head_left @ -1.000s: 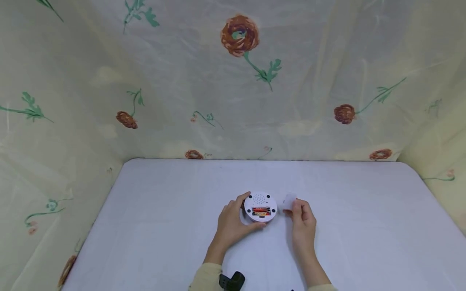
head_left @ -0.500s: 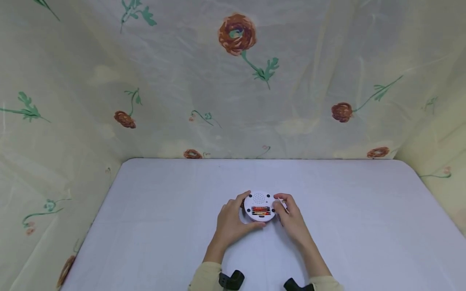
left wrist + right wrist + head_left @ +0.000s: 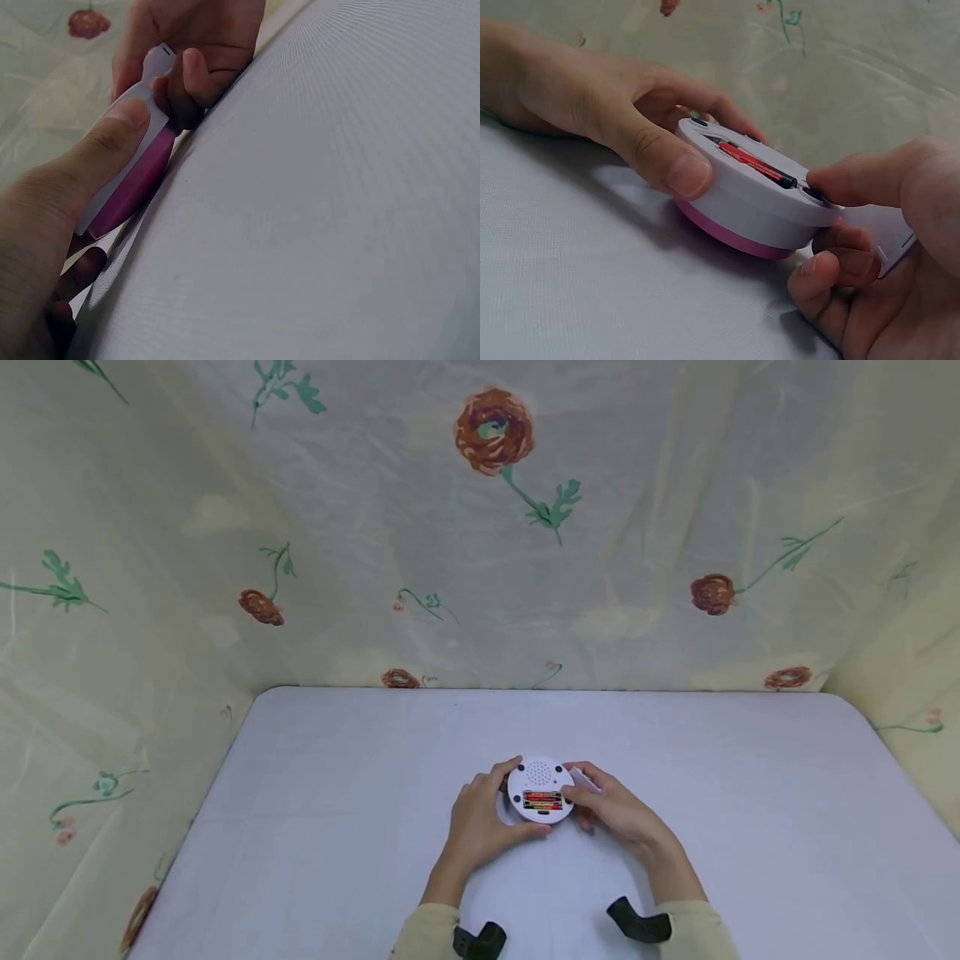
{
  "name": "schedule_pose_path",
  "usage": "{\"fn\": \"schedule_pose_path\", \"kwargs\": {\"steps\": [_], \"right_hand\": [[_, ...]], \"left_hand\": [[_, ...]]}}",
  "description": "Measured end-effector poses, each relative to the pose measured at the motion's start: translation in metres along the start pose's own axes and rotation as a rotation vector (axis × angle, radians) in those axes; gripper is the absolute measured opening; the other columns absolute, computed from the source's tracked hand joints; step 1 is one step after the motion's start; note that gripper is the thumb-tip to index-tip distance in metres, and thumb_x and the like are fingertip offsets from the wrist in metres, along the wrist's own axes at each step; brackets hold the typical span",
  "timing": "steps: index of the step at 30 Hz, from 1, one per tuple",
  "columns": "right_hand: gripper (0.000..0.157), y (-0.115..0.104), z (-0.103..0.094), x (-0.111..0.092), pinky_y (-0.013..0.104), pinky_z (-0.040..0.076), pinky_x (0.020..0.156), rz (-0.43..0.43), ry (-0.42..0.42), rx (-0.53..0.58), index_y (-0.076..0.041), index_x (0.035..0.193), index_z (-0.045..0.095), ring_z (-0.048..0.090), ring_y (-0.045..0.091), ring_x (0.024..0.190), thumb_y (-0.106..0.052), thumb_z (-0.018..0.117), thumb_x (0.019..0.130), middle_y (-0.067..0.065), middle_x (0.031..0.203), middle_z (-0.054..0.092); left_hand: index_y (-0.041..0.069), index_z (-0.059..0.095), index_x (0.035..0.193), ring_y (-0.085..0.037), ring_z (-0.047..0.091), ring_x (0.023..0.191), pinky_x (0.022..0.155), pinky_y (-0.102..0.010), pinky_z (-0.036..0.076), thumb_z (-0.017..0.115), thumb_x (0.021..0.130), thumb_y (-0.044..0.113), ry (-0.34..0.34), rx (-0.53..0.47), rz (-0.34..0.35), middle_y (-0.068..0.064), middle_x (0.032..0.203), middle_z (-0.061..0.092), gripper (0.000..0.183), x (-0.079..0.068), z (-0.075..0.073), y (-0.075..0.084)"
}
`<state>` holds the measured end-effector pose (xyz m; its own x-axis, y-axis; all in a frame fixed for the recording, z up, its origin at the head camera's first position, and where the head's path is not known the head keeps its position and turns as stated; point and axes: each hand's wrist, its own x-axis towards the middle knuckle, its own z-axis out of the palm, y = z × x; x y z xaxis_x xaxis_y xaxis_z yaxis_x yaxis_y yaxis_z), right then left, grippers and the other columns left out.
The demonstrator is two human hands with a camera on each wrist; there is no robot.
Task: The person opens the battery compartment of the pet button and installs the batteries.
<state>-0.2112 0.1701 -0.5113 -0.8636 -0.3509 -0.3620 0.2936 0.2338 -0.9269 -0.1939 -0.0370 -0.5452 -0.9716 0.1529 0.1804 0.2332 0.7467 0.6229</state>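
Observation:
A round white device (image 3: 538, 772) with a pink side band (image 3: 739, 241) lies with its speaker holes and open battery compartment facing up. Red and black batteries (image 3: 542, 801) sit in the compartment. My left hand (image 3: 480, 817) grips the device around its left side, thumb on the near rim. My right hand (image 3: 621, 812) is at the device's right edge, its thumb pressing beside the batteries and other fingers curled below the rim. Among those right fingers is the white battery cover (image 3: 877, 229), partly hidden; a slotted end of the cover (image 3: 159, 60) shows in the left wrist view.
A white-covered table (image 3: 360, 760) spreads around the hands. Flower-printed curtains (image 3: 615, 527) hang behind the table and along both sides. A black wrist mount (image 3: 641, 925) is on each sleeve.
My right hand has come left with the battery cover to the device's edge, then turned so its thumb presses by the compartment. The device has shifted slightly right; my left hand keeps its grip.

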Motion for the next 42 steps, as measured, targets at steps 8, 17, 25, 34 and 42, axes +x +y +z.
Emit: {"fn": "schedule_pose_path", "kwargs": {"steps": [8, 17, 25, 34, 42], "right_hand": [[0.057, -0.005, 0.001, 0.000, 0.023, 0.037, 0.051, 0.020, -0.006, 0.003, -0.013, 0.126, 0.036, 0.043, 0.014, 0.054, -0.030, 0.065, 0.079, 0.005, 0.095, 0.052], [0.057, -0.009, 0.003, 0.004, 0.026, 0.039, 0.049, 0.002, 0.016, -0.140, -0.013, 0.125, 0.037, 0.042, 0.013, 0.049, -0.032, 0.064, 0.079, 0.003, 0.076, 0.052], [0.055, -0.008, 0.010, 0.003, 0.026, 0.038, 0.048, -0.011, 0.075, -0.155, -0.013, 0.124, 0.040, 0.041, 0.014, 0.047, -0.033, 0.064, 0.079, 0.000, 0.057, 0.045], [0.057, -0.002, 0.014, -0.012, 0.025, 0.035, 0.052, 0.005, 0.153, -0.090, -0.018, 0.129, 0.041, 0.039, 0.013, 0.053, -0.049, 0.051, 0.083, 0.002, 0.065, 0.044], [0.037, 0.007, 0.014, -0.008, 0.023, 0.037, 0.053, -0.079, 0.183, 0.158, -0.019, 0.128, 0.044, 0.038, 0.010, 0.059, -0.023, 0.031, 0.095, 0.002, 0.079, 0.037]], "left_hand": [[0.041, 0.028, 0.134, -0.008, 0.049, 0.090, 0.074, -0.027, 0.038, 0.067, 0.051, 0.069, 0.010, -0.002, 0.008, 0.011, 0.115, 0.055, 0.096, -0.001, -0.002, 0.001], [0.041, 0.028, 0.133, -0.008, 0.049, 0.092, 0.074, -0.027, 0.038, 0.068, 0.051, 0.069, -0.004, -0.019, -0.002, 0.011, 0.116, 0.055, 0.096, 0.001, -0.003, 0.002], [0.042, 0.027, 0.133, -0.009, 0.049, 0.090, 0.072, -0.026, 0.037, 0.067, 0.051, 0.070, -0.008, -0.016, -0.016, 0.009, 0.116, 0.055, 0.096, 0.000, -0.004, 0.001], [0.042, 0.027, 0.133, -0.008, 0.049, 0.090, 0.073, -0.027, 0.038, 0.062, 0.051, 0.075, -0.005, -0.027, -0.012, 0.009, 0.112, 0.056, 0.095, -0.002, 0.002, 0.000], [0.045, 0.027, 0.132, -0.008, 0.048, 0.089, 0.073, -0.028, 0.038, 0.063, 0.050, 0.074, 0.006, -0.017, -0.022, 0.009, 0.113, 0.055, 0.095, -0.001, 0.001, -0.002]]}}
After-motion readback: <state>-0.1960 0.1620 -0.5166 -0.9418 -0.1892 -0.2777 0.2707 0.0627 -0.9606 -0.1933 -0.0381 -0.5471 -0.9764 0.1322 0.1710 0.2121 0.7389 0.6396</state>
